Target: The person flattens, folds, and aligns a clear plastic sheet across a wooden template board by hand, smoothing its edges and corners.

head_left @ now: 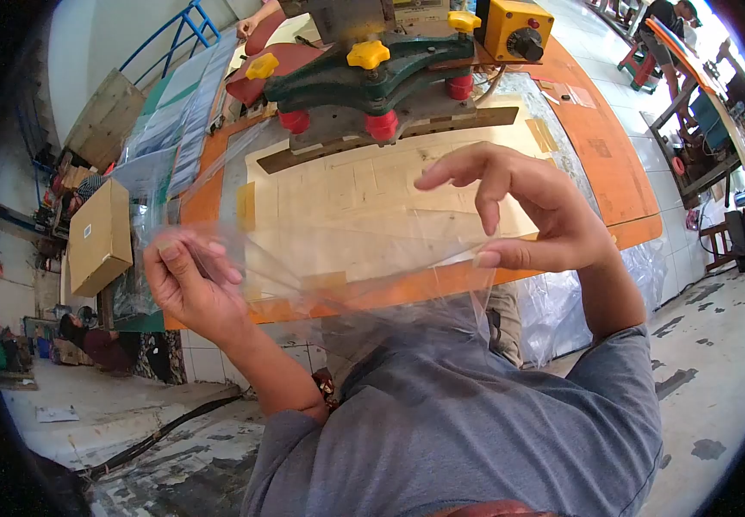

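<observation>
A clear plastic sheet [364, 267] hangs between my hands, over the front edge of the worktable. My left hand [196, 280] is closed on the sheet's left end, with fingers curled. At the sheet's right end, my right hand [532, 207] has its index finger and thumb apart, the thumb at the plastic; whether it grips the sheet is unclear. Beyond the hands stands a green press head [381, 82] with yellow knobs and red feet, its metal bar [389, 142] above a cream work surface [346, 194].
An orange table border [605, 164] surrounds the surface. A yellow control box [514, 30] sits at the back. Left are a cardboard box [101, 237] and stacked plastic sheets [174, 121]. Crumpled plastic [553, 310] hangs at the front right. Another person's hand [252, 21] is behind the press.
</observation>
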{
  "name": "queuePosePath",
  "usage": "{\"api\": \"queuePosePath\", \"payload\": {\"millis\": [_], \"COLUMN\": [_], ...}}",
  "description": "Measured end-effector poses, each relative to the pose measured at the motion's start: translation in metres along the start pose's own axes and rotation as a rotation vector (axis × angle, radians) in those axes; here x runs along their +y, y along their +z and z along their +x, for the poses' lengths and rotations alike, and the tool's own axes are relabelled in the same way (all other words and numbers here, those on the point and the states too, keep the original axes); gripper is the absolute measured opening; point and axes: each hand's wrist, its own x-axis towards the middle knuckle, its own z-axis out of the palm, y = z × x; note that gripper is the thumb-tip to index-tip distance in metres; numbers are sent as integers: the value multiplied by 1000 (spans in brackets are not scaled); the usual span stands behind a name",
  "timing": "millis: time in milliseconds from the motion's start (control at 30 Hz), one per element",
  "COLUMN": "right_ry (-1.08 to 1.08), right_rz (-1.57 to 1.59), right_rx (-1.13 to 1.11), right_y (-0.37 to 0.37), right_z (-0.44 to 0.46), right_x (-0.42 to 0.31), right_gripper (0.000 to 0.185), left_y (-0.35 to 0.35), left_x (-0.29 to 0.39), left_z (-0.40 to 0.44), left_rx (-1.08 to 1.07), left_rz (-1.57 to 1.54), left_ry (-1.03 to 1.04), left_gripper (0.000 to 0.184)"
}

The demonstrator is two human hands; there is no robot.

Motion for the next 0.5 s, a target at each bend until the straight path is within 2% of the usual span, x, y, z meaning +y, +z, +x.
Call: {"api": "queuePosePath", "payload": {"millis": [67, 100, 200, 333, 400, 500], "right_ry": [-165, -166, -183, -145, -36, -89], "right_rz": [-60, -58, -420, -390, -226, -228], "right_rx": [-37, -38, -62, -98, -16, -10], "right_y": [-1, -1, 2, 0, 2, 3], "right_z": [3, 3, 2, 1, -1, 2], "right_x": [0, -3, -20, -20, -17, -14], "right_gripper": [25, 25, 26, 25, 24, 25], "left_y": [-1, -1, -3, -4, -2, 1], "left_x": [0, 0, -5, -8, -6, -7], "left_z": [1, 0, -3, -5, -7, -7], "left_rx": [35, -14, -52, -77, -64, -67], "left_rz": [36, 43, 43, 1, 2, -4], "left_ry": [-13, 5, 19, -6, -26, -29], "left_gripper": [26, 26, 25, 24, 23, 23]}}
